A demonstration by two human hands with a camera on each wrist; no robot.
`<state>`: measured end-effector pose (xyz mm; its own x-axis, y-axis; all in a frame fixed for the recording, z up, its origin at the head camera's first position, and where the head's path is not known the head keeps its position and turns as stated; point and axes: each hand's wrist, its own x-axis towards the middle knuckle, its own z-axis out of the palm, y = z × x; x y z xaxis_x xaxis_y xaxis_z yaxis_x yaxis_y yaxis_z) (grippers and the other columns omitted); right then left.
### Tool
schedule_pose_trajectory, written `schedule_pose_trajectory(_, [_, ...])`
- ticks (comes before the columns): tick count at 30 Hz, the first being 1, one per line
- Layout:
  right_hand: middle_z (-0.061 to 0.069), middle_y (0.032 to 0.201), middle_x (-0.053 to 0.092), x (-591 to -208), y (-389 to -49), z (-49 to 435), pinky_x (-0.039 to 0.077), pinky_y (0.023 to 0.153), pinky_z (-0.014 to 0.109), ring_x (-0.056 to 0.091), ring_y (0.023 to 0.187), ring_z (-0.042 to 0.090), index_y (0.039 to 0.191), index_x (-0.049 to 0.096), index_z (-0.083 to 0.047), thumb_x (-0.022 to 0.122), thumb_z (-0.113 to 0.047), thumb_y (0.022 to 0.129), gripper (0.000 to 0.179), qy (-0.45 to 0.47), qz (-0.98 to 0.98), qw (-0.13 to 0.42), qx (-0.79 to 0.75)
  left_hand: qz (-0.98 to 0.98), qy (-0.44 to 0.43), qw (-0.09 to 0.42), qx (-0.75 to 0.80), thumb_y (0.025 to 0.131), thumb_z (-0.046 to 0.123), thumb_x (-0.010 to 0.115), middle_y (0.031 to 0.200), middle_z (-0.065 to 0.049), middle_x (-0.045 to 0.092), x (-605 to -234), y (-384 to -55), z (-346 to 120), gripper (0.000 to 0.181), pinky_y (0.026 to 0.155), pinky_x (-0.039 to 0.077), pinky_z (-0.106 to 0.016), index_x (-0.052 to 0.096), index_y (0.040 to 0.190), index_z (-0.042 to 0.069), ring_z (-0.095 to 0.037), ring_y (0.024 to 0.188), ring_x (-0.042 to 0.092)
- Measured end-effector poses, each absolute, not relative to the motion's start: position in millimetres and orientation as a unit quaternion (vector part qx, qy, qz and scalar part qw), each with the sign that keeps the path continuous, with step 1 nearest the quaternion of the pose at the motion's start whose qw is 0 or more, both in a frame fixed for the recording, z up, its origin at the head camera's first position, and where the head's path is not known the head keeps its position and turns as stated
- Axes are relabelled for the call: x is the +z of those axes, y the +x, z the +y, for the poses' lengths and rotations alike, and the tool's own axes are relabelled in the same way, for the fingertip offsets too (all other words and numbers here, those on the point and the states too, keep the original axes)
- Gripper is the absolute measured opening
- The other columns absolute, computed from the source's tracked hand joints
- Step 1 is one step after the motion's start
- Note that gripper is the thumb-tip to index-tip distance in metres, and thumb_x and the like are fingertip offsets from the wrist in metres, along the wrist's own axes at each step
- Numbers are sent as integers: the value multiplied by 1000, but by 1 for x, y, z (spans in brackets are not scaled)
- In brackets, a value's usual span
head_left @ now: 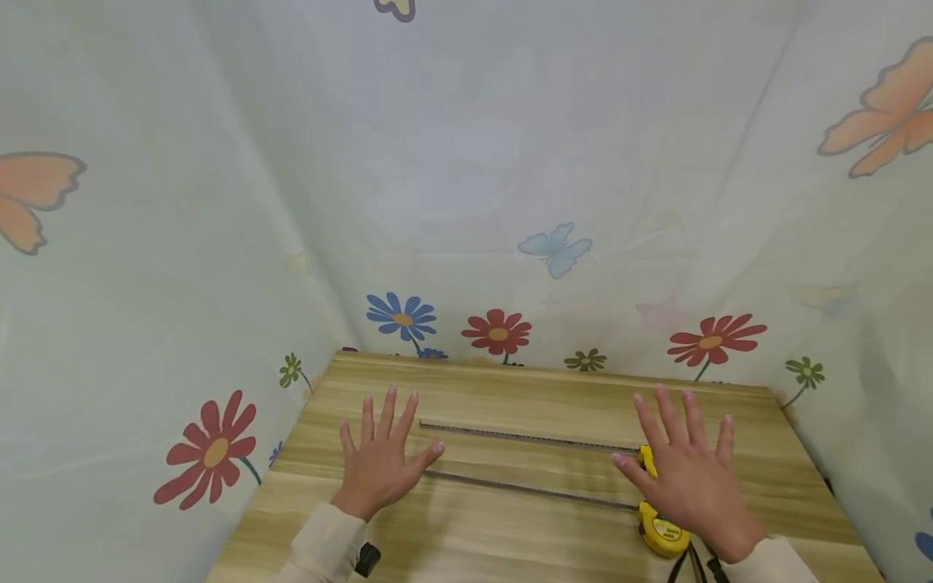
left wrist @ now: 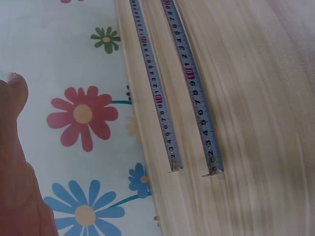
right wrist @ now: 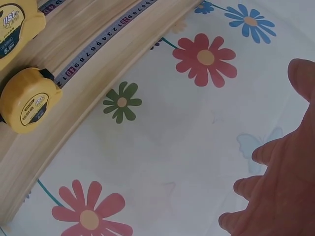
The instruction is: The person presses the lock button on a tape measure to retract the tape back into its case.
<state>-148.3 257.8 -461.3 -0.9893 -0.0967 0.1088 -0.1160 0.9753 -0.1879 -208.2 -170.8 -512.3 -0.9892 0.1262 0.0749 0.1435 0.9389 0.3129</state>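
Two yellow tape measures lie on the wooden tabletop with their blades drawn out side by side. The nearer case (head_left: pixel 662 530) and the farther case (head_left: pixel 647 460) are at the right, the farther one partly hidden by my right hand (head_left: pixel 692 478). That hand hovers over them, fingers spread, holding nothing. My left hand (head_left: pixel 382 470), also spread and holding nothing, is by the blades' free ends. In the left wrist view the far blade (left wrist: pixel 152 83) and near blade (left wrist: pixel 194 88) show their numbers and metal end hooks. Both cases appear in the right wrist view, one (right wrist: pixel 29 101) whole, the other (right wrist: pixel 17 29) cut off.
A pale curtain (head_left: pixel 510 162) printed with flowers and butterflies surrounds the back and sides of the wooden tabletop (head_left: pixel 510 380). Dark straps (head_left: pixel 688 563) hang by the nearer case. A small black object (head_left: pixel 368 559) is beside my left sleeve.
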Motion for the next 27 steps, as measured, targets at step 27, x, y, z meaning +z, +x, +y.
schedule_pose_trajectory(27, [13,178,1,-501,-145,262,-22,112,81,-8,161,48,169,19,-20,37,-80,98,94,39,-993,35,102,-983,-87,61,-152,96,72,53,177,-7,8,-562,-211,-188,87,122,0,-78,25,167,31,-46,162,-1])
